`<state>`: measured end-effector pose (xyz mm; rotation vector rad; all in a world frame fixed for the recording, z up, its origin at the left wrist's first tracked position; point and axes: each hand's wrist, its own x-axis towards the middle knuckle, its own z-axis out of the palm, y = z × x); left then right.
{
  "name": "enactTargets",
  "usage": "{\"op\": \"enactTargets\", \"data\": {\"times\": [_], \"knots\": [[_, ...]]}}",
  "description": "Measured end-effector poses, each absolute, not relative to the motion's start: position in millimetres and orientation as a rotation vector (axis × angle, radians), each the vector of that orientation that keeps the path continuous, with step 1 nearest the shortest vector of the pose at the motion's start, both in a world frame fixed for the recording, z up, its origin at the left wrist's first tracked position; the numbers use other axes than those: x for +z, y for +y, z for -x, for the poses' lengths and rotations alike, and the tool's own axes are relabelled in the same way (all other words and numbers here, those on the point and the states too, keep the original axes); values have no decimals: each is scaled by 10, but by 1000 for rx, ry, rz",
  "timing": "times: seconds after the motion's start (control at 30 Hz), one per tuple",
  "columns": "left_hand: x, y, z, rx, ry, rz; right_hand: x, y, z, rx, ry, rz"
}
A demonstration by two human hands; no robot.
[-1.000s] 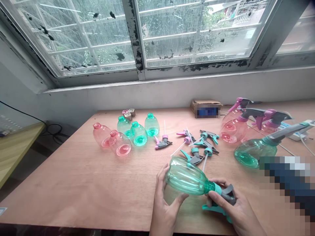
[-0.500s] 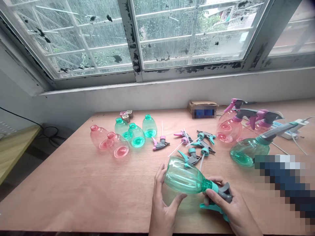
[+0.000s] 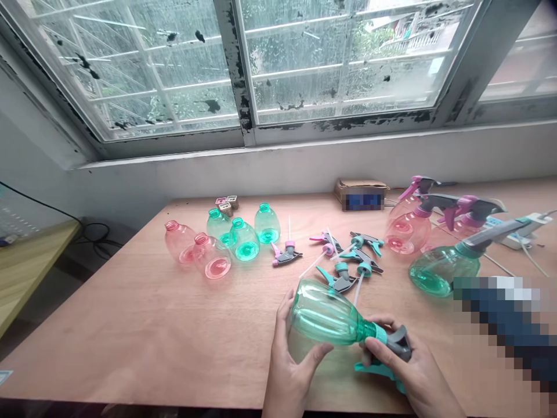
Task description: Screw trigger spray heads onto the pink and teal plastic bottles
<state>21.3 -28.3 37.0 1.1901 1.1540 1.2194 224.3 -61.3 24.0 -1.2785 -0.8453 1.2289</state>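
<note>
A clear green spray bottle [image 3: 326, 316] lies tilted on its side above the near part of the table, its neck pointing right. My left hand [image 3: 290, 363] cups the bottle's wide base, fingers behind it and thumb below. At the neck, my right hand [image 3: 411, 366] grips the teal collar of a grey and teal trigger spray head [image 3: 395, 341], which sits on the bottle mouth. The teal trigger points down, partly hidden by the right hand. Just beyond lie several loose spray heads [image 3: 342, 277] with teal or pink parts and white tubes.
Open-topped green bottles [image 3: 244, 239] and pink bottles [image 3: 212, 255] stand at the back left. To the right are pink bottles with spray heads [image 3: 407, 232] and a green one [image 3: 444, 270]. A cardboard box [image 3: 361, 194] and a power strip [image 3: 522, 232] lie behind. A blurred patch covers the right.
The view has shifted slightly, so the table things appear a little farther right. Both hands keep the same hold on the bottle and spray head.
</note>
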Motion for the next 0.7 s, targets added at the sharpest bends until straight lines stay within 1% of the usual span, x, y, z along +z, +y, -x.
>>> {"op": "enactTargets", "data": {"times": [0.13,0.43,0.7], "knots": [[341,-272,-213,1254,1179,-1203,250,-608,-2223,1221,-817,1259],[466,-320,-220,1248,1167,-1113,229,-629,-2206,1222,-877,1303],[353,-278,-209,1243,1156,-1210,250,-601,-2209,1185,-806,1286]]}}
